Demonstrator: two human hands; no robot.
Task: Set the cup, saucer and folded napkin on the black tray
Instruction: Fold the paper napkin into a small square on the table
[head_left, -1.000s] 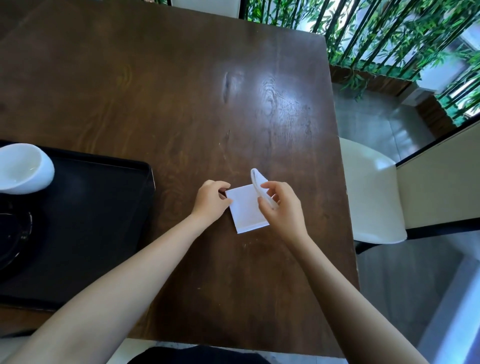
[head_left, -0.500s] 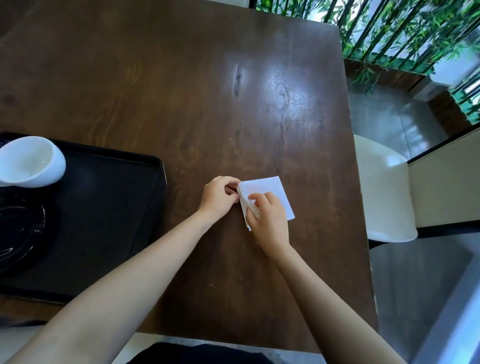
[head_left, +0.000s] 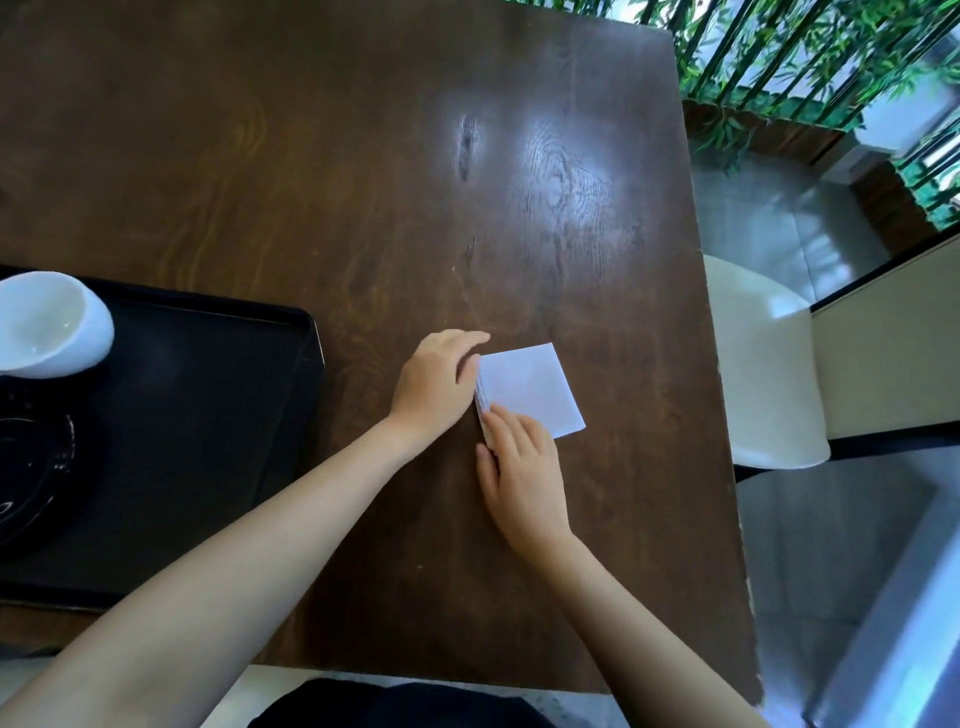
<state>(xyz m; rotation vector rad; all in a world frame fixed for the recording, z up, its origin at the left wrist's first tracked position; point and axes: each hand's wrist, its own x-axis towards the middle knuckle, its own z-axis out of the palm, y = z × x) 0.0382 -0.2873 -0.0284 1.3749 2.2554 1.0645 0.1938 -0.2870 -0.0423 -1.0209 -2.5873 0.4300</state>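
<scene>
On table (head_left: 363, 156) | napkin (head_left: 535, 389) near right edge | hands flat | tray (head_left: 208, 415) left

Daylight enters from the windows beyond the desk's (head_left: 363, 156) far right corner, leaving a pale glare patch on the wood there. Wide-angle bending curves the desk's edges; focus is slightly soft.
</scene>
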